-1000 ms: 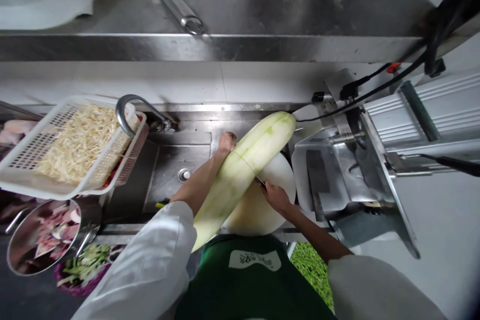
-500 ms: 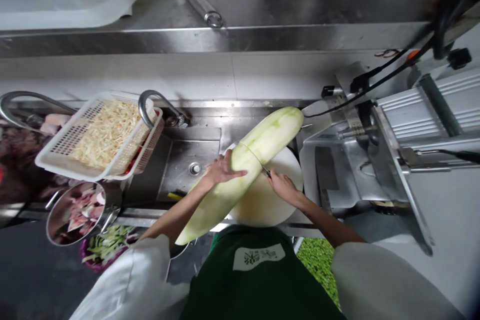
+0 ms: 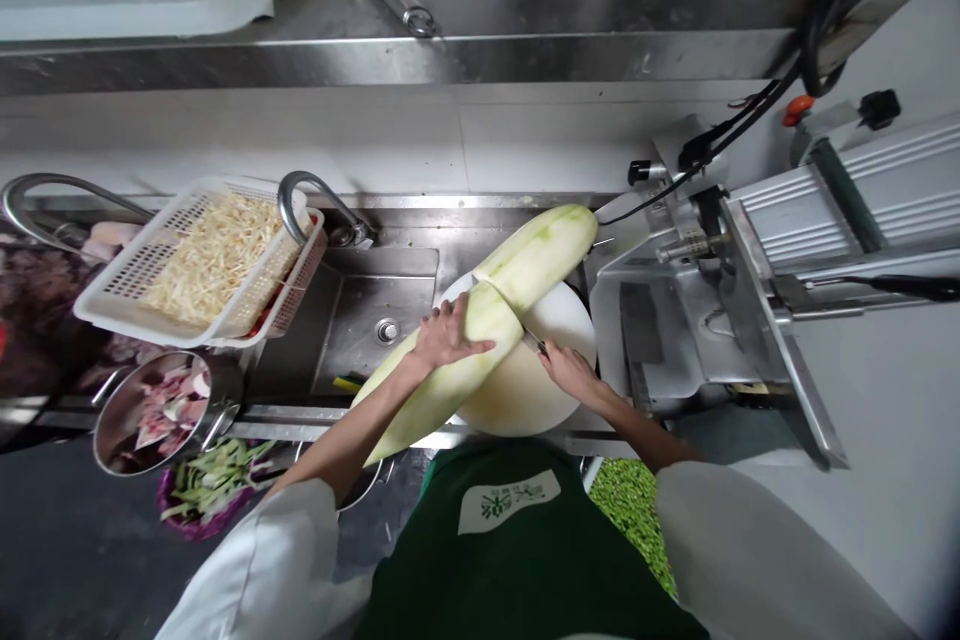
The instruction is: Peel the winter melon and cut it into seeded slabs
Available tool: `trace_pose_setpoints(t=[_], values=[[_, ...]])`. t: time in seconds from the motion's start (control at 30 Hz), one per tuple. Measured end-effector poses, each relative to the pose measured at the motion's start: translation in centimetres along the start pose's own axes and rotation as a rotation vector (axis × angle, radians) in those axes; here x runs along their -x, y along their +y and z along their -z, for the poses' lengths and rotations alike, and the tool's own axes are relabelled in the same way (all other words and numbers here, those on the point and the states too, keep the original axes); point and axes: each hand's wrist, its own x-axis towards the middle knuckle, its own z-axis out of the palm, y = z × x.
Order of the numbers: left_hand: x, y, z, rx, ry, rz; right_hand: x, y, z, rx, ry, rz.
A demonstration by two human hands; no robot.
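Note:
A long, pale green peeled winter melon (image 3: 442,375) lies slantwise over a round white cutting board (image 3: 559,370), its near end sticking out past the sink edge. A cut runs across its middle, and the far piece (image 3: 544,250) sits slightly offset from the near one. My left hand (image 3: 448,332) presses flat on the near piece with its fingers spread. In my right hand (image 3: 570,368) is the handle of a knife (image 3: 534,341); its blade is at the cut, mostly hidden by the melon.
Left of the board is a steel sink (image 3: 375,305). A white basket of bean sprouts (image 3: 217,260) stands beside a faucet (image 3: 319,200), behind a pot of meat pieces (image 3: 169,410). A metal slicing machine (image 3: 720,300) occupies the right. A steel shelf (image 3: 480,60) runs overhead.
The cut has opened through the melon, and the far piece has shifted a little out of line with the near one. Both hands keep nearly the same places.

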Motion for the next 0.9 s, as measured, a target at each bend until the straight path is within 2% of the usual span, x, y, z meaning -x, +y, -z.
trace_pose_setpoints(t=[0.07, 0.17, 0.27, 0.33, 0.43, 0.5, 0.53, 0.57, 0.6, 0.63, 0.7, 0.73, 0.77, 0.8, 0.83, 0.9], values=[[1.3, 0.9, -0.8, -0.068, 0.024, -0.062, 2.6, 2.3, -1.8, 0.005, 0.002, -0.028], [3.3, 2.2, -2.5, -0.158, 0.023, -0.191, 7.7, 6.5, -5.7, -0.034, 0.024, -0.065], [5.0, 2.8, -4.3, -0.166, -0.039, -0.345, 13.4, 10.7, -10.2, -0.085, 0.052, -0.109], [5.7, 2.8, -5.0, -0.147, -0.079, -0.444, 16.7, 12.7, -12.7, -0.105, 0.105, -0.135], [5.5, 2.2, -4.8, -0.104, -0.139, -0.604, 19.5, 13.8, -14.8, -0.130, 0.194, -0.147], [4.8, 0.8, -3.9, -0.026, -0.204, -0.715, 19.7, 13.3, -15.2, -0.151, 0.218, -0.148], [4.3, -0.5, -3.2, 0.034, -0.208, -0.728, 19.6, 12.9, -15.2, -0.159, 0.218, -0.148], [3.8, -2.2, -2.4, 0.105, -0.166, -0.679, 19.3, 12.4, -15.1, -0.163, 0.213, -0.150], [3.3, -4.4, -1.5, 0.188, -0.068, -0.557, 18.9, 12.0, -15.0, -0.162, 0.210, -0.156], [2.8, -6.8, -0.7, 0.286, 0.068, -0.363, 18.6, 11.5, -14.9, -0.157, 0.210, -0.163], [1.9, -11.7, 0.6, 0.487, 0.362, 0.142, 18.2, 11.0, -14.8, -0.142, 0.212, -0.175], [1.5, -13.7, 0.8, 0.576, 0.421, 0.344, 18.1, 10.8, -14.7, -0.137, 0.213, -0.179], [1.1, -15.2, 0.6, 0.660, 0.432, 0.485, 18.1, 10.7, -14.7, -0.135, 0.214, -0.178], [0.8, -15.9, 0.0, 0.760, 0.402, 0.570, 18.0, 10.6, -14.6, -0.135, 0.213, -0.175], [0.6, -16.0, -0.9, 0.874, 0.355, 0.601, 18.0, 10.6, -14.5, -0.138, 0.212, -0.170], [0.2, -14.3, -3.3, 1.147, 0.326, 0.581, 18.0, 10.6, -14.2, -0.143, 0.212, -0.166]])
